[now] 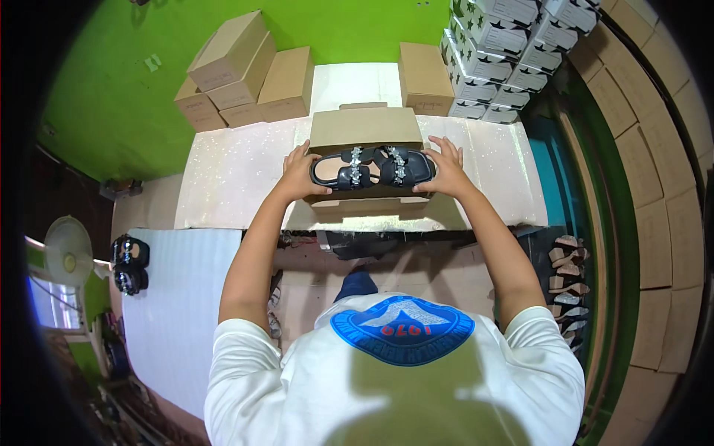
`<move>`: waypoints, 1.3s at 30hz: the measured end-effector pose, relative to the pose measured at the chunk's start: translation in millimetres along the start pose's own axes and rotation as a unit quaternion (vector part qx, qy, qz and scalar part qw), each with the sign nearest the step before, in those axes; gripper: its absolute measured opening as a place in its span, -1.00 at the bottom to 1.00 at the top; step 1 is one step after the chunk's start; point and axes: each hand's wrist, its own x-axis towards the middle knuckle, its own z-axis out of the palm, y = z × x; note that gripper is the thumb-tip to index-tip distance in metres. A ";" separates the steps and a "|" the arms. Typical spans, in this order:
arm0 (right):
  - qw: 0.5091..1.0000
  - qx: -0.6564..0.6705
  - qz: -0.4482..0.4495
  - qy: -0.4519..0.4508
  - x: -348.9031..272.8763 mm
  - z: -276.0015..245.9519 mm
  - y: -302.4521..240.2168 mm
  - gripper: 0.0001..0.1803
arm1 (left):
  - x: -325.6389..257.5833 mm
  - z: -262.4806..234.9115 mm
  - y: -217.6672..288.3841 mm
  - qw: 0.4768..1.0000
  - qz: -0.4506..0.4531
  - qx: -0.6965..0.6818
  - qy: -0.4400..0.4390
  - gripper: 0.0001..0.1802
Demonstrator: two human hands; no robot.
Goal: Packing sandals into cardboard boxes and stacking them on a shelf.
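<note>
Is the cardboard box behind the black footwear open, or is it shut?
Open: its lid is folded back toward the wall, with the lid's end tab free.

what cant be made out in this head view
- Head view: soles of the black jewelled sandals, turned away from the camera between left hand and right hand.
- Head view: most of the open cardboard box's inside, behind those sandals.
- Head view: most of the person's legs, behind the white shirt.
- Head view: fine detail of the far-left black footwear, too small.
</note>
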 end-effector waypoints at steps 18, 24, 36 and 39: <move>0.980 -0.171 0.023 -0.094 16.0 -0.1 -19.3 0.22 | 16.1 -6.0 13.8 0.978 0.017 0.204 -0.044 0.15; 0.987 -0.044 0.093 -0.125 -31.9 1.4 27.4 0.35 | -31.3 2.0 -17.9 0.993 -0.087 0.049 -0.058 0.36; 0.991 0.086 0.086 -0.053 -37.3 38.4 12.5 -0.12 | -49.6 36.7 12.8 0.983 -0.178 0.047 0.006 -0.10; 0.989 0.072 0.121 -0.049 -34.9 39.5 8.2 -0.23 | -47.4 40.2 24.8 0.972 -0.219 0.086 0.017 -0.20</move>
